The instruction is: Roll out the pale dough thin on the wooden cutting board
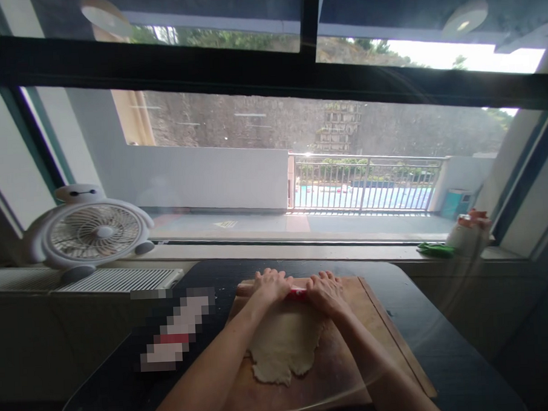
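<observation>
left hand (272, 282) and right hand (326, 292) on rolling pin (298, 295), cannot tell if gripping, flattened dough (285, 340) on wooden board (374, 328)

Left grip (272, 282), right grip (325, 291), palms down

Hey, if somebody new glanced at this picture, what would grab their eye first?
Probably the pale sheet of dough on the wooden board at lower centre, with the left hand and right hand at its far end and a red object showing between them. Next might come the white character-shaped fan at left, then the bright, wide window behind everything.
</observation>
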